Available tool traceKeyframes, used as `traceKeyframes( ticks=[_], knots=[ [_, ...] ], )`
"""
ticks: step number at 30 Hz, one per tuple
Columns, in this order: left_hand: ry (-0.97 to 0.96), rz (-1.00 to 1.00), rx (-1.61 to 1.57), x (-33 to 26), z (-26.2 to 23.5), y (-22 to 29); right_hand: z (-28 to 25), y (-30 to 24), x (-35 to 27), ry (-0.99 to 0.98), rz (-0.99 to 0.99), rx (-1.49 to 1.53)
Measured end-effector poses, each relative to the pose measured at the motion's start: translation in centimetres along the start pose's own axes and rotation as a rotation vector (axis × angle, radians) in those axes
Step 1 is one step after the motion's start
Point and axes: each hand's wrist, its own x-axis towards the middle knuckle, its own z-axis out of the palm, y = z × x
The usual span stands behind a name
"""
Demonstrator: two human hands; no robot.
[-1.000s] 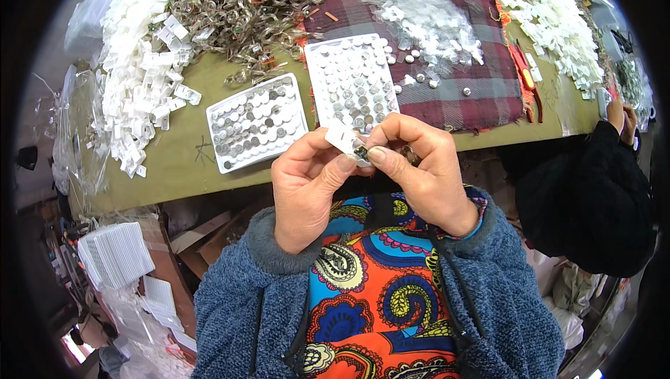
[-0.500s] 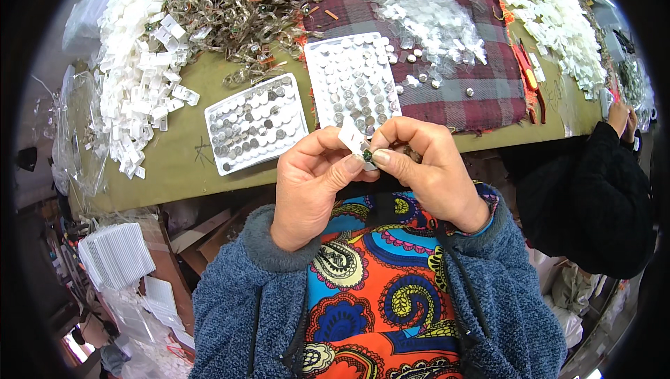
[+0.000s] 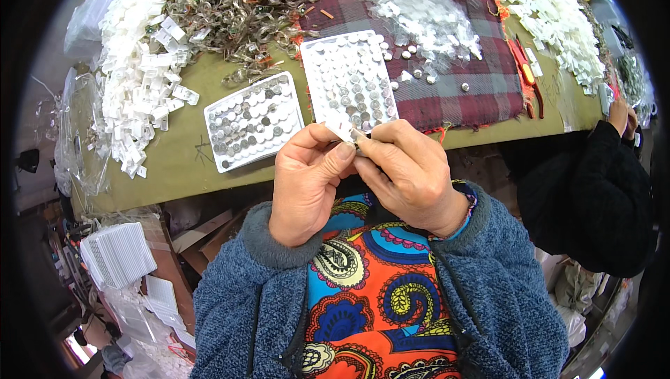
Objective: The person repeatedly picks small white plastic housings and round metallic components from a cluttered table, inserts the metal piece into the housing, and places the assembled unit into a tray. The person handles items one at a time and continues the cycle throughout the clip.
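My left hand (image 3: 307, 187) pinches a small white plastic case (image 3: 340, 126) between thumb and fingers, just over the near edge of the table. Against the lower end of the case press the closed fingertips of my right hand (image 3: 410, 176); they cover whatever sits between them. Behind my hands stands a white tray (image 3: 304, 65) filled with rows of round silver button cells (image 3: 359, 88). To its left, a second white tray (image 3: 225, 168) holds more button cells.
White plastic pieces (image 3: 139, 79) and clear looped parts (image 3: 244, 2) lie heaped back left. A plaid cloth (image 3: 488, 100) carries thin clear pieces (image 3: 426, 16) and loose cells. Red-handled pliers (image 3: 525, 72) lie right of it. Another person's dark sleeve (image 3: 593, 183) is at the right.
My right hand has turned and moved slightly left, its fingers now closed over the case's lower end. The green circuit piece that showed between my fingertips is now hidden. The tall tray has shifted slightly left.
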Motion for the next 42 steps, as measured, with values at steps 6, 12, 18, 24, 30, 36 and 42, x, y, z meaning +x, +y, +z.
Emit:
traceKeyframes(
  ticks=[6,12,18,24,30,36,42],
  knots=[
    [0.055,0.183,0.365,-0.8,1.2,-0.3,-0.5,0.7,-0.3,0.032,-0.12,0.01],
    [0.056,0.227,0.345,-0.3,1.2,0.0,-1.6,-0.7,-0.6,0.042,0.115,0.138],
    [0.036,0.142,0.173,-0.2,1.1,-0.6,-1.2,-0.4,-1.4,0.059,0.097,0.074],
    [0.053,0.104,0.143,-0.1,0.7,-0.3,-0.9,1.4,-1.0,-0.006,-0.157,0.051],
    [0.01,0.292,0.294,0.2,0.5,0.2,-1.0,0.1,-0.9,0.01,0.342,0.462],
    [-0.067,0.468,0.547,-0.1,0.6,-0.3,-1.1,-0.6,-0.4,-0.055,0.482,0.511],
    [-0.107,0.475,0.565,-0.5,0.7,-0.4,-0.9,-1.3,-0.6,-0.045,0.54,0.483]
  ],
)
